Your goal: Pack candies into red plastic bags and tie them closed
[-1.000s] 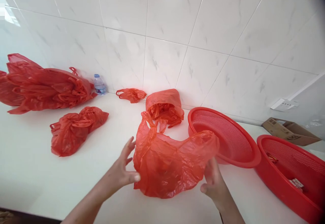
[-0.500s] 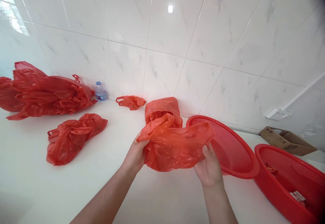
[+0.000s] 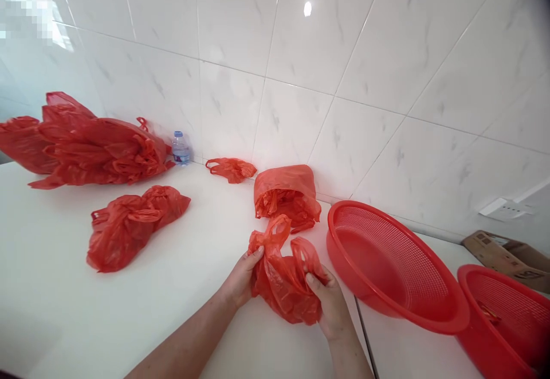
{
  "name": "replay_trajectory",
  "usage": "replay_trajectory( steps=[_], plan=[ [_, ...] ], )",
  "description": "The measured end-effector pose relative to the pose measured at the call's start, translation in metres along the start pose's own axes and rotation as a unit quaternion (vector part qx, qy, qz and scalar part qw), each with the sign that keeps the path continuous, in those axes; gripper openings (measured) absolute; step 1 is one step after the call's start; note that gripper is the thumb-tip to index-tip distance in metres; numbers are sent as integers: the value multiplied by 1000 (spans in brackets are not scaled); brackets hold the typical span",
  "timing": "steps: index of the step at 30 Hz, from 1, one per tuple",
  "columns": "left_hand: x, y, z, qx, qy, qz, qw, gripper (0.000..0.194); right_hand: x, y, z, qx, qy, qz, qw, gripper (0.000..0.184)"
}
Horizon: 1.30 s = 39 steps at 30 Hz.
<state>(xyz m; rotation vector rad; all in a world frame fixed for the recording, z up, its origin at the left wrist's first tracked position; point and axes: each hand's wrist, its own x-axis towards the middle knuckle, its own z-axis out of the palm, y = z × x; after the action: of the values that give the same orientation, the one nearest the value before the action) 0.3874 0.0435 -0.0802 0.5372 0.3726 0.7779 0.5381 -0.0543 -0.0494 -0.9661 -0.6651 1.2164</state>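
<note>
Red bag (image 3: 286,293) bunched narrower than half a second ago

Left hand (image 3: 243,281) and right hand (image 3: 333,300) sit closer together than in the earlier frame; two handle loops (image 3: 281,225) now stand up from the gathered plastic. Each hand pinches one side, thumb toward camera, other fingers partly hidden. Bag lies between them, over the white table (image 3: 193,310); contact underneath not clear. Stuffed bag (image 3: 286,179) just beyond; perforated basket (image 3: 415,261) off to the right, apart from the fingers.

Judgement on handling: equal grip both sides should stop the thin film slipping. Short inward tucks beat hard pulls, as such plastic likely stretches or tears. Best keep loops free of the folds and press air toward the open top.
</note>
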Motion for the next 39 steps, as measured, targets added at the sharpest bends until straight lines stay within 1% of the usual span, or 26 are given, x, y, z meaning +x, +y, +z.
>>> replay_trajectory(
  steps=[2, 4, 7, 9, 11, 13, 14, 15, 18, 21, 23, 26, 28, 30, 32, 34, 35, 36, 38, 39],
  plan=[
    [2, -1, -1, -3, 9, -10, 1000, 32, 3, 5, -10, 28, 30, 4, 999, 25],
    [4, -2, -1, -4, 22, -19, 1000, 33, 5, 7, -19, 64, 37, -7, 997, 19],
    [2, -3, 0, -6, 27, -32, 999, 32, 5, 6, -27, 83, 18, -32, 996, 13],
    [-1, -6, 1, -10, 16, -47, 999, 30, 2, 6, -25, 81, -7, -43, 996, 14],
    [-4, -10, 3, -13, -1, -63, 998, 28, -2, 6, -20, 75, -44, -42, 995, 25],
    [-6, -15, 4, -14, -14, -71, 997, 26, -6, 6, -14, 66, -69, -24, 995, 46],
    [-6, -17, 4, -15, -18, -73, 997, 25, -7, 7, -11, 63, -69, -10, 996, 55],
    [-7, -19, 5, -15, -21, -74, 997, 24, -8, 7, -8, 64, -59, 3, 996, 59],
    [-6, -21, 4, -16, -29, -71, 997, 21, -7, 10, -5, 55, -12, 26, 998, 52],
    [-7, -20, 4, -10, -39, -59, 997, 20, -4, 14, -3, 10, 8, 29, 999, 71],
    [-10, -19, 8, 6, -56, -52, 997, 20, -2, 18, -1, -24, 12, 25, 999, 76],
    [-14, -19, 17, 52, -106, -68, 991, 22, -2, 23, 2, -56, 13, 14, 998, 68],
    [-15, -22, 20, 88, -136, -84, 983, 23, -2, 26, 2, -78, 1, 15, 997, 53],
    [-15, -25, 19, 123, -139, -82, 979, 22, -1, 27, 0, -97, -8, 19, 995, 38],
    [-13, -28, 15, 172, -100, -52, 979, 24, 1, 28, -3, -92, 11, 28, 995, 37],
    [-14, -29, 10, 252, -41, 22, 967, 38, 4, 29, -5, -63, 56, 45, 995, 39],
    [-15, -29, 9, 301, -21, 71, 951, 49, 5, 29, -6, -53, 79, 54, 994, 39],
    [-17, -29, 9, 349, -16, 123, 929, 61, 6, 29, -6, -50, 97, 59, 992, 39],
    [-21, -28, 10, 422, -38, 209, 881, 75, 6, 28, -5, -65, 109, 60, 990, 38],
    [-22, -28, 12, 443, -51, 234, 864, 75, 5, 27, -4, -79, 108, 58, 989, 37]
  ],
)
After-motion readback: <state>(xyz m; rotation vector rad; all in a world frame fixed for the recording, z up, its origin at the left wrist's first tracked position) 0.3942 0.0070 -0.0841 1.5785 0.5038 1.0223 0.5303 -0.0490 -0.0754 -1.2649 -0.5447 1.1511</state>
